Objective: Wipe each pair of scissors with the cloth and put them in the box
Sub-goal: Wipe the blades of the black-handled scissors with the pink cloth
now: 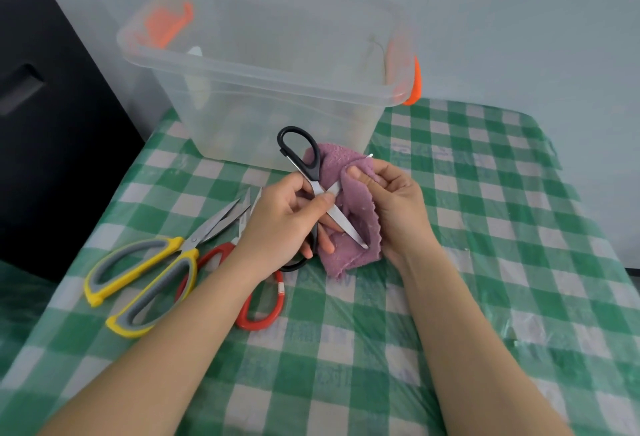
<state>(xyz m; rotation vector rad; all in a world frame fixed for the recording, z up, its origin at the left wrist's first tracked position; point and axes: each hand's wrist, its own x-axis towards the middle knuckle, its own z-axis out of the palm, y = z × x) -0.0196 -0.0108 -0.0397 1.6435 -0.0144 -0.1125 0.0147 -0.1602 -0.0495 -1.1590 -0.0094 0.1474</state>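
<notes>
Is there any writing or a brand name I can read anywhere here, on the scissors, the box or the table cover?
Nothing can be read.
Tablecloth: faint bluish print shows through its plastic film in a few places, too blurred to read.
Red scissors: a small white band on the handle, too small to read.
Black scissors, yellow scissors, purple cloth, clear box: no text visible.

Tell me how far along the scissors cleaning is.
Done: nothing certain; the clear box shows no scissors plainly, though its walls blur the inside. In hand: the left hand holds the opened black scissors while the right hand wraps the purple cloth around one blade. Left: the yellow scissors and red scissors, lying on the table.
</notes>
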